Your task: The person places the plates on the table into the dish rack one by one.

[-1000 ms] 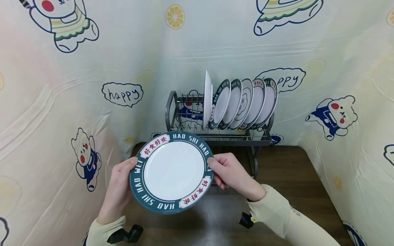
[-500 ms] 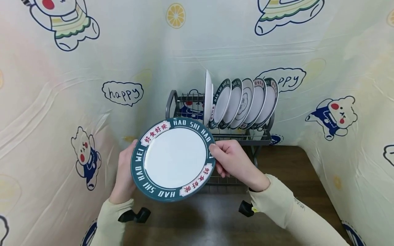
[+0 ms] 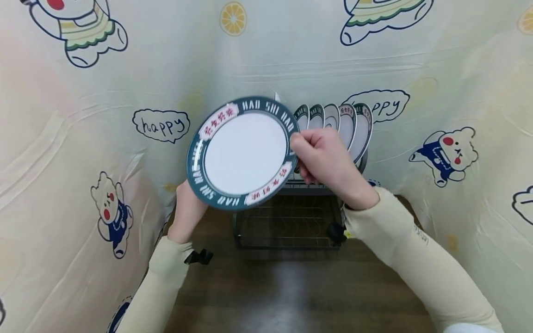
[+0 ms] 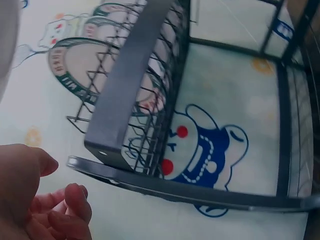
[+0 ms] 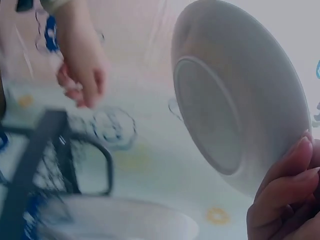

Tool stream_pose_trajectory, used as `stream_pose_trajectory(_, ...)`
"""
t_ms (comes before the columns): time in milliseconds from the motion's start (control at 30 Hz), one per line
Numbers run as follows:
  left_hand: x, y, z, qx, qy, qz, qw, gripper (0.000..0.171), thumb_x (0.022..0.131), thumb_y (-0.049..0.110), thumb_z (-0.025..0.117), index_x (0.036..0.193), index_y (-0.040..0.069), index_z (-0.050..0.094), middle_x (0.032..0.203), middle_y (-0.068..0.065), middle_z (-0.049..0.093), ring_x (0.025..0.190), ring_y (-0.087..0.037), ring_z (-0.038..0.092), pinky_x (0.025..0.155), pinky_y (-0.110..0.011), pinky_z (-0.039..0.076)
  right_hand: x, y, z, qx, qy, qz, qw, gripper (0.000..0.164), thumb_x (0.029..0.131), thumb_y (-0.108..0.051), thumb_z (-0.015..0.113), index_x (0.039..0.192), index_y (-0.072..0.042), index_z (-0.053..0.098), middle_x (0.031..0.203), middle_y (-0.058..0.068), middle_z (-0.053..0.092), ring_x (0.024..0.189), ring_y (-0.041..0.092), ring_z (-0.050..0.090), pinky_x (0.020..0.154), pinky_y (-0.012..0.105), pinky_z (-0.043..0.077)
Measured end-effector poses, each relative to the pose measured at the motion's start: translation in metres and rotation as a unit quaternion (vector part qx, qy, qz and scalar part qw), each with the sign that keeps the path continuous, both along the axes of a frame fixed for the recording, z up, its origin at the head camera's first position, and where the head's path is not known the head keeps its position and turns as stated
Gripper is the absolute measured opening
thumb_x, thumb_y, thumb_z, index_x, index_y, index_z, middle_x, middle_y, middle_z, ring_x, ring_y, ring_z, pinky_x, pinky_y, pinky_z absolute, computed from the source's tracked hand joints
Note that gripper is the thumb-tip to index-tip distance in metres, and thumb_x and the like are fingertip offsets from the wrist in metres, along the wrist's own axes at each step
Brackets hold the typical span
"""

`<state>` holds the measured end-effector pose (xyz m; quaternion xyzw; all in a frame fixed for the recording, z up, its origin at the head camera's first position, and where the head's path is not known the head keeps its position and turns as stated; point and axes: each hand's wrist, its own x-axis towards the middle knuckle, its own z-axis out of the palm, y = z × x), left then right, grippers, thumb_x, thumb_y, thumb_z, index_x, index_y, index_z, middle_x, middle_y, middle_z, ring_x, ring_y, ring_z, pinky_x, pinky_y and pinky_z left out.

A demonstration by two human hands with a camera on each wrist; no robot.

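My right hand (image 3: 331,159) pinches the right rim of a round white plate (image 3: 245,152) with a dark green lettered border, thumb on the front and fingers behind. The plate is raised before the dish rack, hiding its left upper part. In the right wrist view the plate's white underside (image 5: 210,115) shows, with fingers (image 5: 285,195) at its edge. My left hand (image 3: 189,210) is partly hidden behind the plate in the head view. Both wrist views show this left hand (image 4: 35,195) apart from the plate, fingers loosely bent and holding nothing, beside the rack's end handle.
The dark metal dish rack (image 3: 287,246) has two tiers and stands on a brown wooden table (image 3: 300,291). Several green-rimmed plates (image 3: 363,132) stand upright in its upper tier, towards the right. A patterned cloth (image 3: 162,74) hangs at the back and sides.
The plate has risen and moved slightly right with my right hand, now covering the rack's upper left. My left hand has let go of its rim and moved up and right behind it.
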<state>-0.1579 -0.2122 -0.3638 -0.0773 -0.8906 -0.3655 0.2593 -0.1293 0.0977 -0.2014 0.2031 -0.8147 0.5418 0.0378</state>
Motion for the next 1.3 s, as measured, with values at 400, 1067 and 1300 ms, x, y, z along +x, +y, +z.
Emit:
stream_pose_trajectory(400,-0.025,0.010,0.005,0.066,-0.039,0.008,0.9970,0.034,0.106,0.035,0.059,0.116,0.003,0.066,0.103,-0.014,0.071,0.085,-0.025,0.062,0.072,-0.029,0.050,-0.041,-0.009,0.040,0.088,0.085,-0.092,0.988,0.039,0.098,-0.016,0.045,0.063,-0.005,0.059,0.057,0.011,0.059,0.052,0.028,0.060,0.045,0.031,0.043)
stream_pose_trajectory(1067,-0.036,0.022,0.011,0.055,-0.014,-0.003,0.9984,0.021,0.102,0.019,0.068,0.115,0.004,0.073,0.110,-0.014,0.074,0.061,-0.022,0.064,0.057,-0.022,0.051,-0.065,-0.036,0.046,0.306,0.250,-0.181,0.901,0.038,0.089,-0.013,0.045,0.053,-0.012,0.035,0.050,-0.001,0.030,0.048,0.015,0.027,0.049,0.026,0.018)
stream_pose_trajectory(1300,-0.035,0.023,0.011,0.066,-0.025,-0.007,0.9975,0.022,0.102,0.020,0.068,0.116,0.004,0.072,0.109,-0.013,0.074,0.058,-0.021,0.062,0.053,-0.021,0.050,-0.067,-0.054,0.044,0.370,0.251,-0.195,0.873,0.043,0.097,-0.020,0.047,0.056,-0.016,0.040,0.053,-0.002,0.032,0.052,0.015,0.026,0.048,0.026,0.021)
